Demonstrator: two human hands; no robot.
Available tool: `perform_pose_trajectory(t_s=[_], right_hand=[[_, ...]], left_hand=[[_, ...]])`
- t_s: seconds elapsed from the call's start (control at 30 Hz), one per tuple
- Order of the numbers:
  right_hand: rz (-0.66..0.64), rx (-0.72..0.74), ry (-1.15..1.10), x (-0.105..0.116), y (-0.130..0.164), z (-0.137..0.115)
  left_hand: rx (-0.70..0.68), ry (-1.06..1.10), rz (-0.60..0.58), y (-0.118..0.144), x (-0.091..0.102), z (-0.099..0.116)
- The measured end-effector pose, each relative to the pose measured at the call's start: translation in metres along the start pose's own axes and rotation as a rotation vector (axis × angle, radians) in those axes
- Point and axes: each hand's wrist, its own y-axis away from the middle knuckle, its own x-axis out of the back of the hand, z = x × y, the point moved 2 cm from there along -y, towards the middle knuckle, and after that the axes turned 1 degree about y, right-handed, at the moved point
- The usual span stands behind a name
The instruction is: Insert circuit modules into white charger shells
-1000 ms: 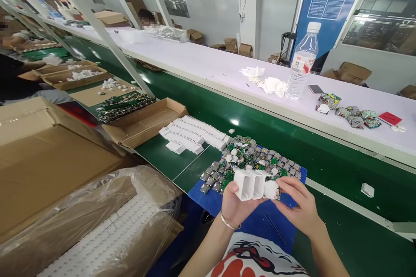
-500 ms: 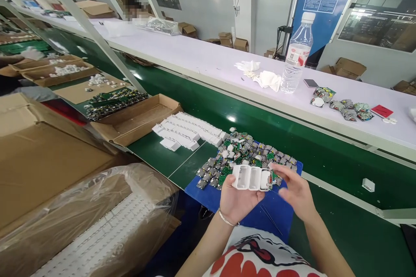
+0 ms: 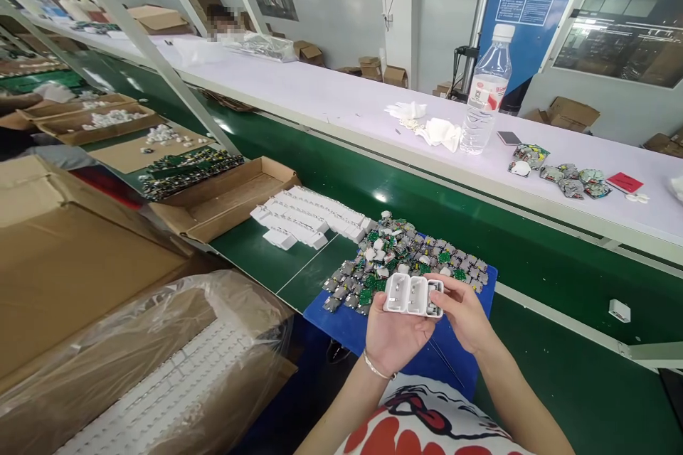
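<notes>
My left hand (image 3: 393, 338) holds a short row of white plastic charger shells (image 3: 413, 295) by their underside, open ends up. My right hand (image 3: 463, 313) touches the right end of that row, fingers against the last shell. Both hands hover over a blue mat (image 3: 352, 327) at the near edge of the green conveyor belt (image 3: 533, 263). A heap of small green circuit boards (image 3: 405, 256) lies on the mat just beyond the hands. Rows of white shells (image 3: 304, 217) lie on the belt to the left.
An open cardboard tray (image 3: 224, 199) and closed boxes (image 3: 69, 256) stand at left, with a plastic-wrapped box of white parts (image 3: 176, 377) below. A water bottle (image 3: 483, 103), cloths (image 3: 440, 131), a phone (image 3: 509, 137) and loose boards (image 3: 568, 178) sit on the white shelf. A lone white shell (image 3: 620, 310) lies on the belt.
My right hand has come back to the right end of the row of shells after lifting off. The row has risen slightly towards the heap of boards.
</notes>
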Motion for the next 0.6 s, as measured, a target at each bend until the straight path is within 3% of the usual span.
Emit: perform_pose_trajectory(t_s=[0.1, 0.17, 0.27, 0.37, 0.47, 0.6], right_hand=[[-0.086, -0.033, 0.038, 0.008, -0.008, 0.007], [-0.116, -0.073, 0.152, 0.026, -0.019, 0.022], [0.151, -0.136, 0.549, 0.074, -0.034, 0.06], [0.389, -0.198, 0.804, 0.114, -0.034, 0.105], [0.433, -0.159, 0.944, 0.128, -0.03, 0.14], [0.389, -0.063, 1.082, 0.128, -0.043, 0.167]], left_hand=[[0.014, -0.041, 0.03, 0.002, 0.008, 0.001], [0.014, -0.046, 0.084, 0.002, 0.014, 0.003], [-0.035, -0.031, 0.156, 0.005, 0.024, 0.01], [-0.078, -0.02, 0.203, 0.01, 0.036, 0.016], [-0.066, -0.008, 0.265, 0.015, 0.049, 0.018], [-0.039, -0.013, 0.32, 0.016, 0.058, 0.014]])
